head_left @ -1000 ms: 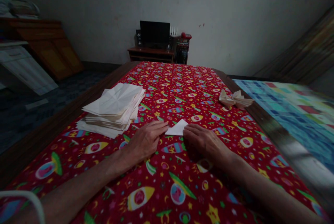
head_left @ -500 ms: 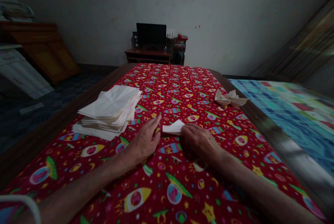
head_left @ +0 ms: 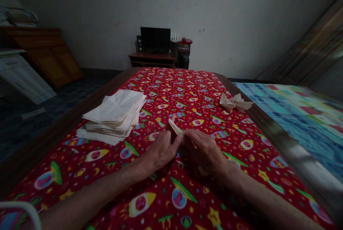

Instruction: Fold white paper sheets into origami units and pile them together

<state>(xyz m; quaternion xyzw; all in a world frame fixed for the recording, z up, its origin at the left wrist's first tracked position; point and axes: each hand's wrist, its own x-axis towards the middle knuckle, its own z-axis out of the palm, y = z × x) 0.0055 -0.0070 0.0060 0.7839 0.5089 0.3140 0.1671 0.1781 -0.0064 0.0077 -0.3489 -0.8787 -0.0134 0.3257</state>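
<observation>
White folded paper [head_left: 175,127], pinched by left hand [head_left: 163,150] and right hand [head_left: 209,148], likely light, easily crushed; best gripped along creased edges.

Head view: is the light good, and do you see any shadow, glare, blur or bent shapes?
Head view: dim overall; soft shadow on the cloth below the right hand; pale glare on the table's right edge. Head view, far right: curtain smeared and stretched. Head view, centre: folded paper visible, its finer creases unclear.
</observation>
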